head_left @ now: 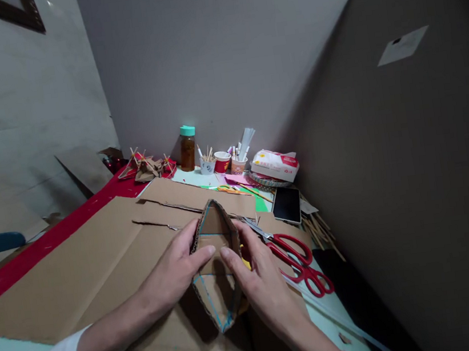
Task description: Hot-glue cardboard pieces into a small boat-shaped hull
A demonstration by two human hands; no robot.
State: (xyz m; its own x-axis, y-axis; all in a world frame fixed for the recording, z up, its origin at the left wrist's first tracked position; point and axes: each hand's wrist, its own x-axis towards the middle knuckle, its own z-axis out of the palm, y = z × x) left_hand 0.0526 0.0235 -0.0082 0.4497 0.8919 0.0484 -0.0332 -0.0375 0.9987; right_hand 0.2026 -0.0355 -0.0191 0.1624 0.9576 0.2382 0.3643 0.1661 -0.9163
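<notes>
A small boat-shaped cardboard piece (213, 241) with pointed ends and blue drawn lines is held up between both hands in the head view. My left hand (185, 257) grips its left wall, the thumb lying inside. My right hand (258, 273) is closed on the right wall, with its thumb also over the inner side. Something yellow (245, 257) shows partly behind the piece, mostly hidden. Under the hands lies a large flat cardboard sheet (113, 272) with cut slits. Just right of my right hand rest red-handled scissors (299, 259).
At the back stand a bottle with a teal lid (188, 148), cups with sticks and markers (222, 161), and a tissue pack (275, 165). A phone (287, 204) and thin wooden sticks (322, 233) lie to the right. Stick-and-cardboard models (147, 167) sit back left. A partition (411, 175) borders the right side.
</notes>
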